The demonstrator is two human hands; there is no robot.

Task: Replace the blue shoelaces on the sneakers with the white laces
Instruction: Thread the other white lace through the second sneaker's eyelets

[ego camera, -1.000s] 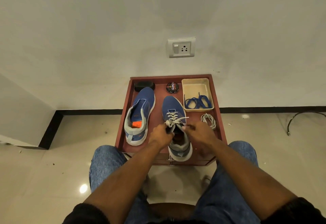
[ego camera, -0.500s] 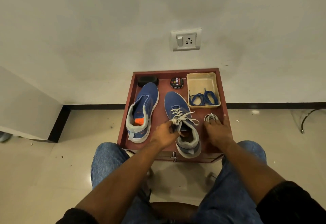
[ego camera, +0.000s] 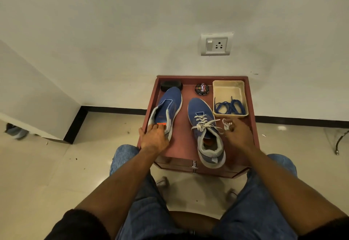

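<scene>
Two blue sneakers stand on a small reddish table (ego camera: 184, 141). The right sneaker (ego camera: 205, 132) is threaded with a white lace tied in a bow. The left sneaker (ego camera: 167, 109) has no lace. My left hand (ego camera: 154, 137) grips the left sneaker's heel. My right hand (ego camera: 237, 133) pinches a coiled white lace (ego camera: 226, 123) lying just right of the laced sneaker. Blue laces (ego camera: 230, 106) lie in a beige tray (ego camera: 228, 88) at the table's back right.
A round tin of shoe polish (ego camera: 202, 89) and a black brush or box (ego camera: 171, 85) sit along the table's back edge. A wall with a socket (ego camera: 216, 44) is right behind the table. My knees in jeans flank the table's front.
My left hand has left the laced sneaker and moved left onto the unlaced sneaker's heel. My right hand has closed its fingers on the coiled white lace.
</scene>
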